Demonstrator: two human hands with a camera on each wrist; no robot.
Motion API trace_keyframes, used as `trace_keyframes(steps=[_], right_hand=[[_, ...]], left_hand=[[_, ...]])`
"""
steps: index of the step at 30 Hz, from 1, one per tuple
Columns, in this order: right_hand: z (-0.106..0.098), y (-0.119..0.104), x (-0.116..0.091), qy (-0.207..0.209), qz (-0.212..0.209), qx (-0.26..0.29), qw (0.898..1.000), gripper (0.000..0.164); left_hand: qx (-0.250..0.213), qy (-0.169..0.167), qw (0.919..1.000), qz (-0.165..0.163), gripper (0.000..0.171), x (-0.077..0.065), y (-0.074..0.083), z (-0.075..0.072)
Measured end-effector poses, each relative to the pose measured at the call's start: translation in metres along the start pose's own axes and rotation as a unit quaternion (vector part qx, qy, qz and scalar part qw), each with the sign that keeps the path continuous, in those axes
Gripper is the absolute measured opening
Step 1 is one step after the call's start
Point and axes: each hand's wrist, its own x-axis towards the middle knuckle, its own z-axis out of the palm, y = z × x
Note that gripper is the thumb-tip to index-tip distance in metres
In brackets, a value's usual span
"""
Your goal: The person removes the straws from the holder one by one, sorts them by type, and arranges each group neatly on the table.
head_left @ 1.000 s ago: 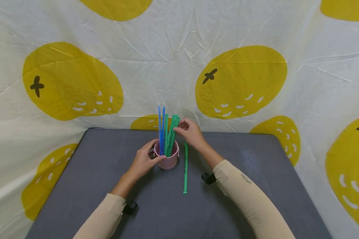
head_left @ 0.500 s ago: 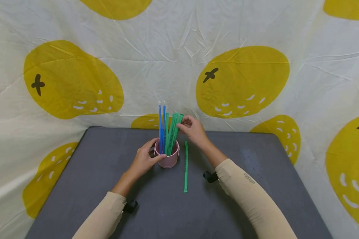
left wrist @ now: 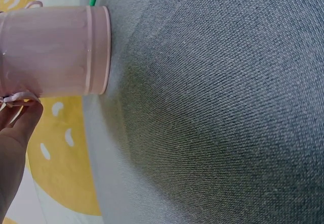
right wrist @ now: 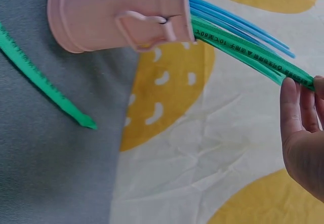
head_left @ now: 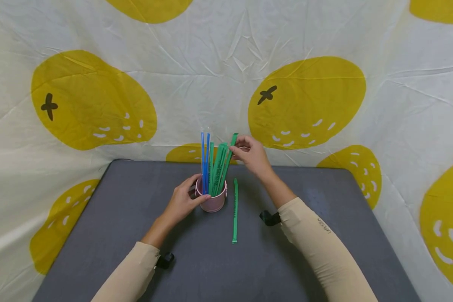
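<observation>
A small pink bucket (head_left: 214,204) with side handles stands upright, holding several straws in printed green wrappers (head_left: 218,167) and a few blue straws (head_left: 203,161) in clear wrappers. My left hand (head_left: 180,201) grips the bucket, thumb over the near rim and fingers around its left side. Thumb and fingers of my right hand (head_left: 253,158) pinch the upper end of one green-wrapped straw (head_left: 229,161), raised above the others and leaning right. Its lower end is still inside the bucket, hidden by the rim. Another green-wrapped straw (right wrist: 45,85) lies on the table to the bucket's right.
The dark grey table (head_left: 211,272) ends a short way behind the bucket. Behind it hangs a white cloth (head_left: 200,92) printed with yellow fruit. A black wrist camera (head_left: 270,218) sits under the right sleeve.
My right hand has moved up and to the right, drawing one green-wrapped straw higher than the rest of the bunch. The left hand keeps its grip on the bucket.
</observation>
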Motion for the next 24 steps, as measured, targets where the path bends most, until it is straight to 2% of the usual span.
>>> trace_keyframes(steps=[4, 11, 18, 24], right_hand=[[-0.006, -0.008, 0.0, 0.002, -0.009, 0.018, 1.0, 0.023], [-0.016, -0.016, 0.0, 0.007, -0.006, 0.059, 0.998, 0.032], [-0.027, -0.019, 0.001, 0.016, -0.009, 0.112, 0.993, 0.023], [-0.036, -0.02, 0.0, 0.031, -0.012, 0.124, 0.992, 0.018]], left_hand=[[0.002, -0.001, 1.0, 0.0, 0.077, 0.0, 0.0, 0.0], [-0.004, 0.002, 1.0, 0.003, 0.077, 0.0, 0.0, 0.0], [-0.011, 0.002, 0.9999, 0.003, 0.077, 0.0, 0.0, 0.0], [-0.013, 0.0, 0.9999, 0.002, 0.077, 0.001, -0.001, 0.0]])
